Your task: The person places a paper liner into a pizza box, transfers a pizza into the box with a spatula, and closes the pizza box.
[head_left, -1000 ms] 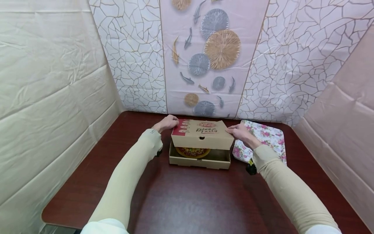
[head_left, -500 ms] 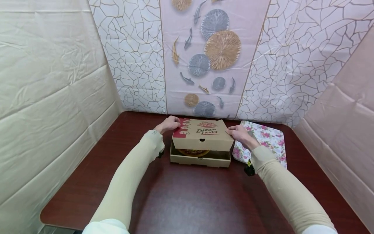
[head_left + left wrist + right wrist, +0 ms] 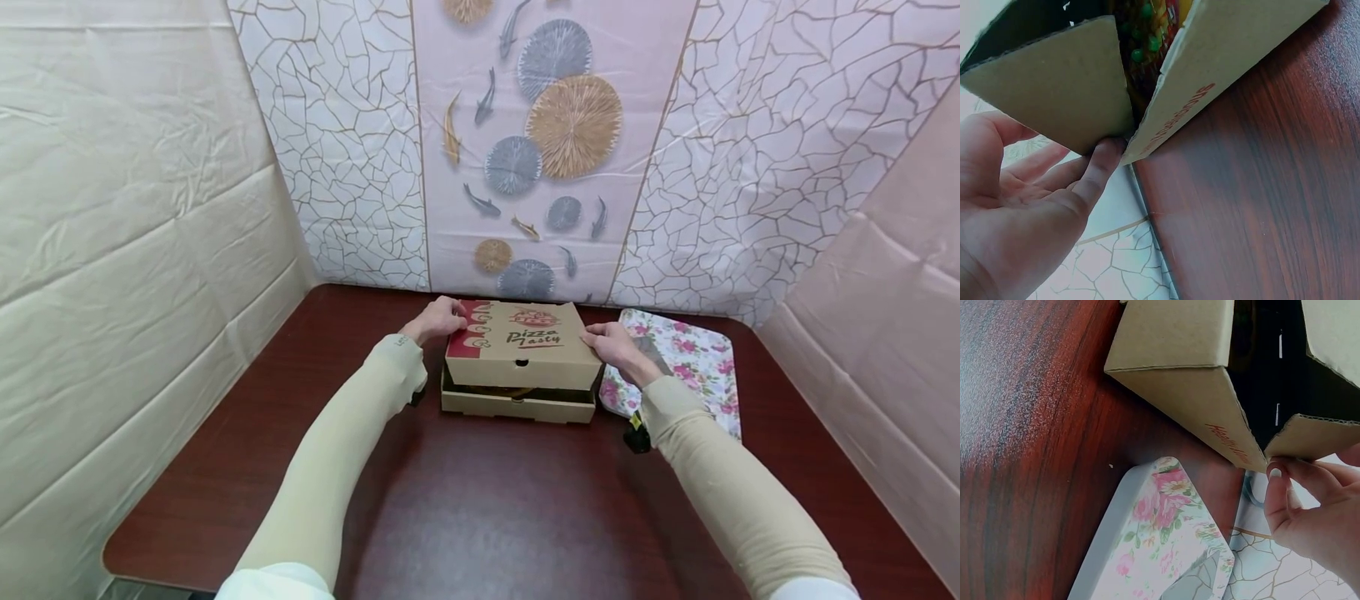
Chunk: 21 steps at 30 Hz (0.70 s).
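Observation:
A cardboard pizza box with a printed lid (image 3: pixel 525 373) sits near the back of the table, partly open. The lid's front hangs above the box's base (image 3: pixel 487 403), leaving a dark, narrow gap. My left hand (image 3: pixel 437 320) holds the lid's left side; in the left wrist view its fingers are at the side flap's lower corner. On the other side, my right hand (image 3: pixel 618 348) pinches the lid's right flap between thumb and fingers, seen closely in the right wrist view. Inside lies a pizza (image 3: pixel 1154 31) with green and red toppings, mostly hidden by the lid.
A white floral board (image 3: pixel 708 358) lies right of the box, partly behind my right forearm. On it is a grey, shiny flat thing (image 3: pixel 1194 581), its kind unclear. The dark red table (image 3: pixel 480 500) meets a patterned cloth wall (image 3: pixel 360 208) behind the box.
The lid's front has come down over the base, narrowing the gap and covering the pizza in the head view. Both hands keep their hold. The box has shifted slightly back.

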{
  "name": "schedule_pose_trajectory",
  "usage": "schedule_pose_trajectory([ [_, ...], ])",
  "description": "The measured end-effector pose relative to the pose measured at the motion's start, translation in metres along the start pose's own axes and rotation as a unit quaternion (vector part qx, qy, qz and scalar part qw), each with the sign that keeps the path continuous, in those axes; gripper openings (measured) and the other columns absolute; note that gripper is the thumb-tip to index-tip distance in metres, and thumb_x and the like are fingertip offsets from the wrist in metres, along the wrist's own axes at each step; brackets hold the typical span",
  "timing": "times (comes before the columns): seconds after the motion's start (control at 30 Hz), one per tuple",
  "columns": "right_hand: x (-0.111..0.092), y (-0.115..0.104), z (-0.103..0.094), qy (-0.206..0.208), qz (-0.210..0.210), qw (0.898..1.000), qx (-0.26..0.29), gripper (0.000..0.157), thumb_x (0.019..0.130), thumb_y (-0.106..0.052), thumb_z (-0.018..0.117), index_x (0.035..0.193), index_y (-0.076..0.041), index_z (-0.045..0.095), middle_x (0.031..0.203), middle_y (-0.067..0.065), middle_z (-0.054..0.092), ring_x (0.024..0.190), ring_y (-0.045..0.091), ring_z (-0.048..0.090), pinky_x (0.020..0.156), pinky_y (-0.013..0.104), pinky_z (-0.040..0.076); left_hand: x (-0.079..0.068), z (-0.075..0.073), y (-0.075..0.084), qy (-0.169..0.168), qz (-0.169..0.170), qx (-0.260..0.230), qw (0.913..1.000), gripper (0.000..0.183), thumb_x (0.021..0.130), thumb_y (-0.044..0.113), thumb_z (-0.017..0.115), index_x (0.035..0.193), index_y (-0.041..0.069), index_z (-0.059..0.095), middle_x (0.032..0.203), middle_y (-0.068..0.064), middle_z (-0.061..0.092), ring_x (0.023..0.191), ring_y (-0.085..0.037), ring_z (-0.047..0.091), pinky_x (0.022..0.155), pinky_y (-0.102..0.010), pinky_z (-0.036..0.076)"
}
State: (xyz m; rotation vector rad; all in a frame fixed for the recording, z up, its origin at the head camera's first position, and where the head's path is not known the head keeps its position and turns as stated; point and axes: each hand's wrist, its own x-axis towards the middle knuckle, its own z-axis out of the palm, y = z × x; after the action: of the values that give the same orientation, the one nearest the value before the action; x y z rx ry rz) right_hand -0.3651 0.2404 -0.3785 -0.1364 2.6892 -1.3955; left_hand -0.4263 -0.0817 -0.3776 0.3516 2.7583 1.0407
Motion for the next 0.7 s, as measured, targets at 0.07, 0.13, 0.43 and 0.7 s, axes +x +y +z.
schedule_pose_trajectory([
  [0.07,-0.0003,0.0006,0.0007,-0.001,0.003,1.000,0.002,0.044,0.101,-0.011,0.042,0.135,0.016,0.042,0.117,0.028,0.062,0.069,-0.004,0.052,0.068,0.014,0.044,0.0011,0.0006,0.0000,0.001,0.000,-0.005,1.0000,0.035,0.091,0.015,0.057,0.123,0.001,0.061,0.145,-0.015,0.048,0.125,-0.029,0.051,0.103,-0.041,0.043],
  [0.13,-0.0004,0.0013,0.0014,-0.001,0.004,1.000,0.005,0.044,0.101,-0.010,0.041,0.136,0.016,0.041,0.119,0.029,0.061,0.069,-0.004,0.052,0.068,0.014,0.045,0.0026,0.0013,-0.0003,0.003,-0.001,-0.005,1.0000,0.035,0.091,0.015,0.058,0.123,0.001,0.062,0.141,-0.015,0.052,0.121,-0.028,0.053,0.102,-0.040,0.044],
  [0.43,0.0015,0.0074,0.0050,0.002,0.001,1.000,0.013,0.044,0.101,-0.010,0.043,0.136,0.016,0.041,0.106,0.021,0.065,0.071,-0.003,0.052,0.068,0.015,0.045,0.0003,0.0061,0.0012,0.018,0.000,0.016,0.9997,0.032,0.090,0.014,0.060,0.120,0.002,0.064,0.132,-0.014,0.058,0.116,-0.026,0.055,0.099,-0.037,0.045],
  [0.7,0.0004,0.0057,0.0041,-0.008,0.005,1.000,-0.002,0.046,0.103,-0.015,0.040,0.139,0.014,0.039,0.126,0.032,0.057,0.080,0.001,0.056,0.075,0.016,0.046,-0.0055,0.0050,0.0048,0.003,0.010,0.032,0.9994,0.035,0.091,0.016,0.059,0.122,0.002,0.061,0.127,-0.015,0.060,0.111,-0.026,0.055,0.096,-0.037,0.046],
])
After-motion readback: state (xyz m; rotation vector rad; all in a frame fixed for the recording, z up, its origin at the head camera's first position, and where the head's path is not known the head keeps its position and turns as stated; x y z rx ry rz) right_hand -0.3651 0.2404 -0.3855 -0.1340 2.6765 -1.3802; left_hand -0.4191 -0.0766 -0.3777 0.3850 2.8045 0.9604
